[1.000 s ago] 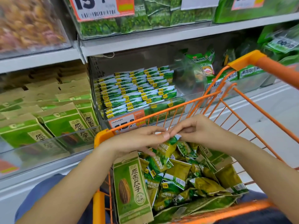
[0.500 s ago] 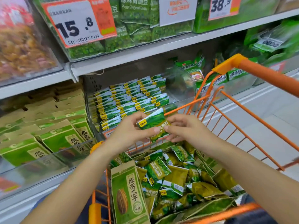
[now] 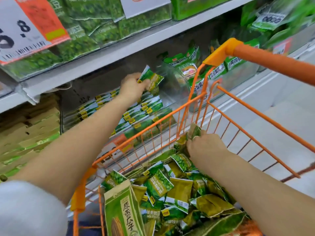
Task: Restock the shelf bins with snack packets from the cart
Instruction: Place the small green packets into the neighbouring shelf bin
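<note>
Both hands grip pkts: L (image 3: 132, 86) over bin (image 3: 172, 92), R (image 3: 205, 147) (in cart (image 3: 255, 55)).

The middle shelf (image 3: 265, 86) is loaded with clear bins: rows of small green snack packets (image 3: 136, 114) are stacked in the central bin (image 3: 163, 121), with brown-and-green bags (image 3: 29, 133) toward the left edge. Green bags (image 3: 95, 36) are carried by the upper shelf (image 3: 129, 46), behind a price tag (image 3: 25, 29) at its front edge.
</note>
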